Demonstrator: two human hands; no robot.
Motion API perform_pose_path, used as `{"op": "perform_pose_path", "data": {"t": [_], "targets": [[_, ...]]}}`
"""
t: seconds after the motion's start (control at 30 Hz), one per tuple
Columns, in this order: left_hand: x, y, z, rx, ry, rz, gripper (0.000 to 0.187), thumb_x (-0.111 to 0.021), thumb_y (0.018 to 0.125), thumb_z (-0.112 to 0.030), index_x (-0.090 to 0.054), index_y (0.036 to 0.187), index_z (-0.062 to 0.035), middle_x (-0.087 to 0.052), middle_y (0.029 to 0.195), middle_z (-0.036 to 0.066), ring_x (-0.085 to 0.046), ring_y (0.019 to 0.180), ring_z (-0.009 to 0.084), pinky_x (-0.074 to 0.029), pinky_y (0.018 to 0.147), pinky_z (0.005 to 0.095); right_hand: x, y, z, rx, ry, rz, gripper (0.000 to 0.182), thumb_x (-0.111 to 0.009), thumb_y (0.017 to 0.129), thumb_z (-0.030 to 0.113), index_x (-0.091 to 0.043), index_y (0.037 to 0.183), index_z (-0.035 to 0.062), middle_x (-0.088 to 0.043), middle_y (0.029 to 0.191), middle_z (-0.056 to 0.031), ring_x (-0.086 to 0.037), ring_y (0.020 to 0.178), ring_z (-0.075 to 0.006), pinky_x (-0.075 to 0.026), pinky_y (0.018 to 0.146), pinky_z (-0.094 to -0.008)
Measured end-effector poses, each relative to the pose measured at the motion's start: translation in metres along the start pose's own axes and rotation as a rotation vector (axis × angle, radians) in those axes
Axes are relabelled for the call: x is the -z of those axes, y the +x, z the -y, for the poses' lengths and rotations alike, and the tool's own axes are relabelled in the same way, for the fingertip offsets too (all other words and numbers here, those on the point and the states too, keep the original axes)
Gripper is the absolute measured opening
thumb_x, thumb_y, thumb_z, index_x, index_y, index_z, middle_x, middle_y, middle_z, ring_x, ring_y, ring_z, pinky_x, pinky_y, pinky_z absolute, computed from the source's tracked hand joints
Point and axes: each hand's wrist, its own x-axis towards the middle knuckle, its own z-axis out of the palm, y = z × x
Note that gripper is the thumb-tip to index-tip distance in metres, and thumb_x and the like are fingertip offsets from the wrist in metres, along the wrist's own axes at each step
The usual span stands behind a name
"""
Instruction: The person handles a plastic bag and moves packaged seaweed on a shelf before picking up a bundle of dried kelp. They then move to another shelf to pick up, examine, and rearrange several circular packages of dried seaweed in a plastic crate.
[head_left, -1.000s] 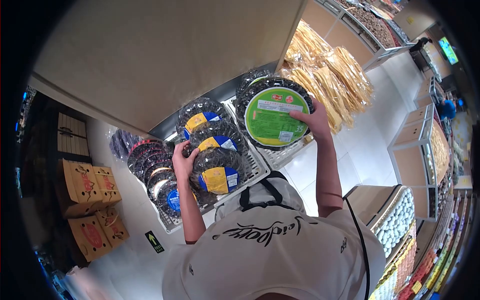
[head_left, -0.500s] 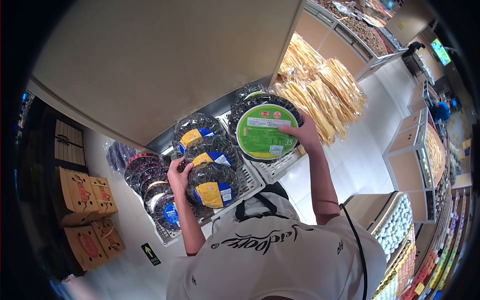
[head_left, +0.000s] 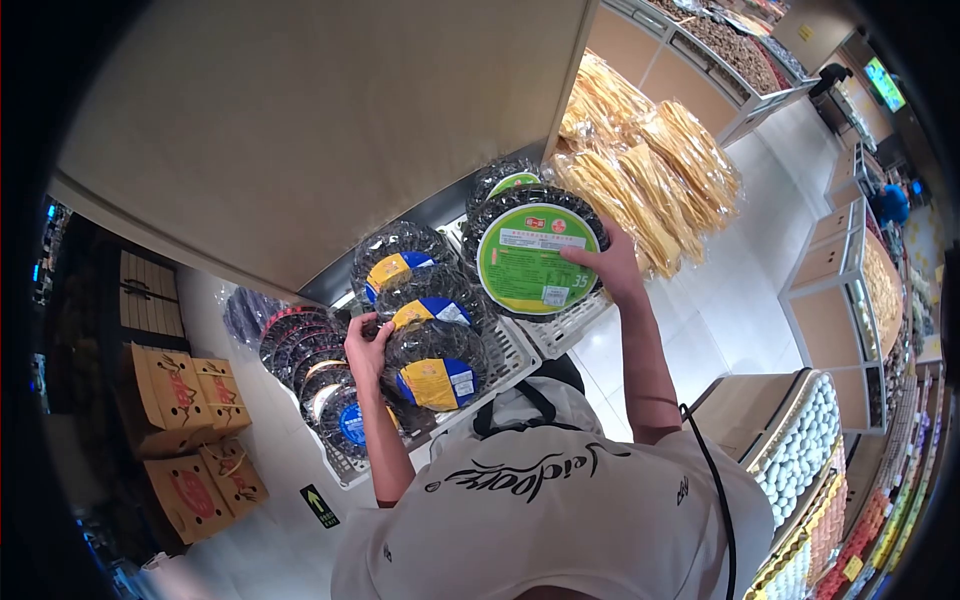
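A round, plastic-wrapped pack of dark dried seaweed [head_left: 537,258] with a green label is in my right hand [head_left: 612,268]. The thumb presses on its face and the fingers go round behind its right edge, out of sight. My left hand [head_left: 368,348] is closed at the left edge of a similar pack with a yellow-and-blue label [head_left: 432,312]. Its fingertips are partly hidden. A front pack [head_left: 437,383] and a rear pack [head_left: 398,268] bear the same yellow-and-blue label. Behind the held pack, another green-labelled pack [head_left: 512,180] shows in part.
White plastic baskets [head_left: 517,352] hold the packs below a large beige panel [head_left: 320,130]. More dark round packs [head_left: 305,350] lean at the left. Bagged yellow dried sticks [head_left: 650,170] lie beyond my right hand. Cardboard boxes [head_left: 165,400] stand on the left and an egg display [head_left: 795,440] on the right.
The camera view has shifted slightly, so the baskets and boxes appear a little farther right. Both hands keep the same hold on the packs.
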Motion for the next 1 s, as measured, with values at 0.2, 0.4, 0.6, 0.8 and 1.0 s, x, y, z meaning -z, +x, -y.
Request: {"op": "perform_pose_path", "data": {"t": [0.2,0.4,0.6,0.8,1.0], "targets": [[0.003,-0.003,-0.011,0.011,0.036,0.008,0.042,-0.085,0.077,-0.020,-0.067,0.110,-0.0010,-0.071,0.095,0.014,-0.068,0.088,0.0232,-0.053,0.081,0.0351,-0.001,0.002,-0.003,-0.020,0.015,0.010,0.052,-0.088,0.071,0.013,-0.065,0.115,-0.0024,-0.073,0.102,-0.0114,-0.070,0.089,-0.0172,-0.056,0.083,-0.0314],[0.000,-0.002,-0.008,0.033,0.012,0.001,0.040,-0.085,0.078,-0.019,-0.067,0.109,-0.0014,-0.071,0.092,0.013,-0.066,0.083,0.0197,-0.053,0.078,0.0339,-0.001,0.004,-0.002,-0.019,0.023,0.001,0.053,-0.088,0.071,0.012,-0.064,0.117,-0.0021,-0.072,0.103,-0.0115,-0.069,0.091,-0.0172,-0.056,0.084,-0.0314],[-0.002,-0.001,-0.001,0.010,0.005,-0.029,0.039,-0.085,0.077,-0.019,-0.067,0.108,-0.0025,-0.071,0.089,0.011,-0.065,0.081,0.0188,-0.052,0.077,0.0333,0.003,0.008,-0.003,-0.030,0.022,0.010,0.053,-0.088,0.071,0.012,-0.064,0.117,-0.0016,-0.072,0.104,-0.0109,-0.069,0.092,-0.0171,-0.055,0.084,-0.0312],[-0.004,0.000,0.006,0.028,0.014,-0.015,0.040,-0.085,0.078,-0.019,-0.067,0.109,-0.0016,-0.072,0.094,0.012,-0.066,0.085,0.0183,-0.052,0.080,0.0323,0.003,0.009,-0.001,-0.038,0.009,0.002,0.051,-0.087,0.072,0.013,-0.065,0.115,-0.0015,-0.072,0.103,-0.0107,-0.069,0.091,-0.0166,-0.056,0.083,-0.0307],[0.000,-0.006,-0.013,-0.007,0.044,-0.046,0.041,-0.085,0.076,-0.022,-0.068,0.107,-0.0010,-0.070,0.097,0.012,-0.067,0.087,0.0249,-0.052,0.081,0.0352,0.021,0.022,-0.038,-0.010,-0.283,-0.065,0.052,-0.090,0.070,0.017,-0.064,0.111,-0.0037,-0.074,0.098,-0.0134,-0.071,0.085,-0.0180,-0.057,0.077,-0.0316]]}}
